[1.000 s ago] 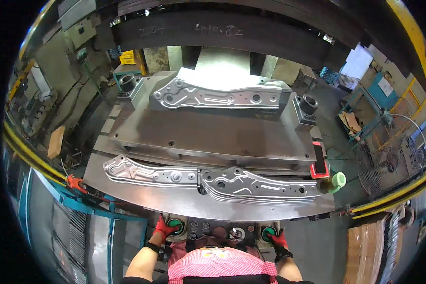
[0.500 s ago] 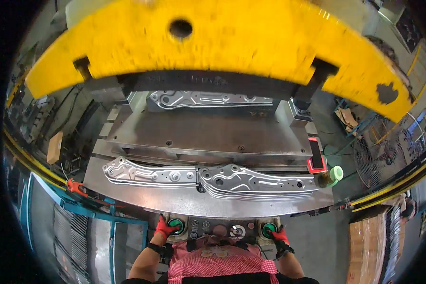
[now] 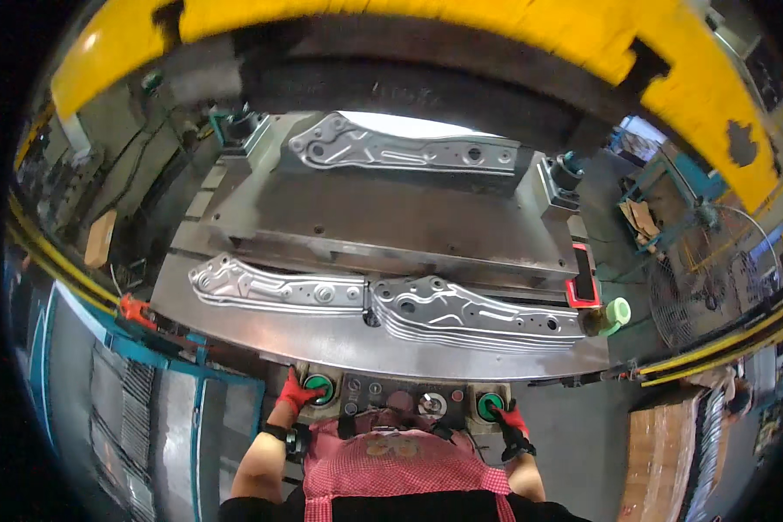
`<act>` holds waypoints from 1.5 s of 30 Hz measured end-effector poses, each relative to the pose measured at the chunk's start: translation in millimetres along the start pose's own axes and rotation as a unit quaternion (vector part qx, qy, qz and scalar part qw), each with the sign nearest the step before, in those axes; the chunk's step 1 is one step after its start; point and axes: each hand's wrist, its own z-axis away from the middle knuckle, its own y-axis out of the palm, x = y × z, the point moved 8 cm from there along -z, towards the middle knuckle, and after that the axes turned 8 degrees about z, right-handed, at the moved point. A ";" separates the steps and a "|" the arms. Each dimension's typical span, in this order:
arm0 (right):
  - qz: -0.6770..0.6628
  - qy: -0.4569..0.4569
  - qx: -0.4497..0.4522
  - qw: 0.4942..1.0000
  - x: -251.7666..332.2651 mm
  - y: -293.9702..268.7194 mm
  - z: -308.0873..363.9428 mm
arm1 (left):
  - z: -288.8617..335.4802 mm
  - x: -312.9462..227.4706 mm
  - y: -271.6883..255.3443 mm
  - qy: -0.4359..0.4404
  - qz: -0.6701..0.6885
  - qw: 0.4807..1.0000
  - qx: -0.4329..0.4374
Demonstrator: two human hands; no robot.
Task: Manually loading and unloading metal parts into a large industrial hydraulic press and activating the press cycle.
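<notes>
My left hand [image 3: 297,396], in a red glove, rests at the left green push button [image 3: 319,390], thumb spread away from the fingers. At the right green push button [image 3: 489,405], my right hand [image 3: 514,420] lies with its gloved fingers reaching onto it and the thumb apart. Neither hand grips anything. Beyond them, two stacks of stamped metal brackets lie end to end on the press table: a left stack [image 3: 278,290] and a taller right stack [image 3: 478,315]. Another stamped metal bracket [image 3: 400,150] sits on the lower die [image 3: 374,204], under the yellow press ram [image 3: 531,22].
Between the buttons is a control panel [image 3: 400,400] with several knobs. A red-edged phone-like device [image 3: 584,277] and a green-lidded bottle [image 3: 616,315] stand at the table's right end. A fan [image 3: 683,296] and cartons [image 3: 665,457] are on the right, a blue rack [image 3: 226,383] on the left.
The gap between the yellow ram and the lower die looks larger, and more of the bracket on the die shows. The view has shifted slightly. Both hands stay at their buttons.
</notes>
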 end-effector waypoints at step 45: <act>0.347 -0.432 -0.177 0.814 382.9 -65.7 -23.0 | 59.6 -300.4 -51.1 0.390 -0.227 0.845 -0.286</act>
